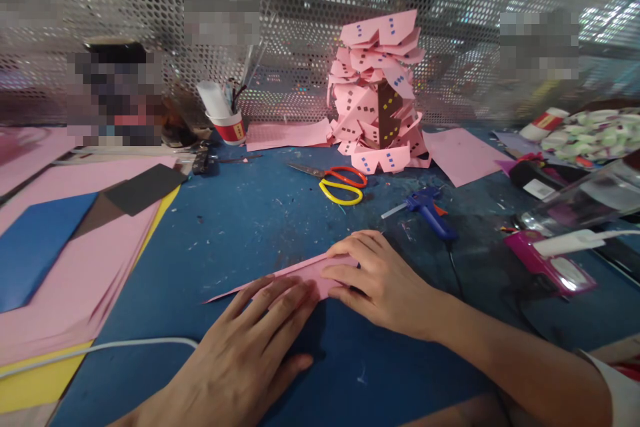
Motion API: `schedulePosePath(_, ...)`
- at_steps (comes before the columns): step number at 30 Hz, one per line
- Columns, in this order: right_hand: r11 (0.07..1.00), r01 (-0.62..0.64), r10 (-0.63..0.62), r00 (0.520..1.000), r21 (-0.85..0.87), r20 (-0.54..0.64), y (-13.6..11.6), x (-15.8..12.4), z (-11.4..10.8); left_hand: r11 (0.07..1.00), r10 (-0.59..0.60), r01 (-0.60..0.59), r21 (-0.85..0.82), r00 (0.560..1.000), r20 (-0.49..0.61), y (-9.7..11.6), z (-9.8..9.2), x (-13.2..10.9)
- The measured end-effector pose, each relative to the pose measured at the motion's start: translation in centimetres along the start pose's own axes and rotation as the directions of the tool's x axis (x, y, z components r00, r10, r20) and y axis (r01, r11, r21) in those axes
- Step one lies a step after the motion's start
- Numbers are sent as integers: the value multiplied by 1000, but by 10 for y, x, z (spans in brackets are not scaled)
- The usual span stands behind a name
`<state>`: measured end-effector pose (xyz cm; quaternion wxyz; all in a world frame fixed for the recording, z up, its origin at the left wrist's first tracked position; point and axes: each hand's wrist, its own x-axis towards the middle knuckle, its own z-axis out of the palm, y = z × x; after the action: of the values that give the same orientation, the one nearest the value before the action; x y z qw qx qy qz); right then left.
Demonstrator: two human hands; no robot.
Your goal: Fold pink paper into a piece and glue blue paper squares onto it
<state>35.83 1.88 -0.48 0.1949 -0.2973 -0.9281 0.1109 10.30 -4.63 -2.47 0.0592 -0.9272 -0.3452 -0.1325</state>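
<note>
A folded strip of pink paper [320, 271] lies aslant on the blue tabletop, narrowing to a point at its left end. My left hand [255, 333] rests flat over its lower middle, fingers stretched and pressing on it, thumb apart. At the right end, my right hand [377, 280] grips the paper between bent fingers and thumb. Beyond the hands are scissors [340, 185] with one red and one yellow handle loop. A blue glue gun [427, 211] lies on its side past my right hand, a clear glue stick poking from its rear.
A stack of pink paper pieces [370, 93] with small squares stands at the back. Pink sheets [65, 280] lie left under blue and dark pieces, with a white cable [140, 343] across. A cup [229, 128] stands behind; a magenta power strip [555, 267] sits right.
</note>
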Motion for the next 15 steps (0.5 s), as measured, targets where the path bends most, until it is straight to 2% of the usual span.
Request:
schedulePosePath(3,997,79,-79,997,14,-27,-2,0,-1,1000,4,-4,-3,1000,-4,0,1,-1)
schedulePosePath(6,990,140,-140,990,17,4,-4,0,-2,1000,-1,1,-7,1000,16,0,1,-2)
schedulePosePath(10,988,153,-153,986,7,59,-4,0,-2,1000,0,0,-10,1000,18,1,0,-1)
schedulePosePath(15,976,204,-196,975,-71,106,-4,-1,1,999,-12,11,-37,999,-38,3,-1,3)
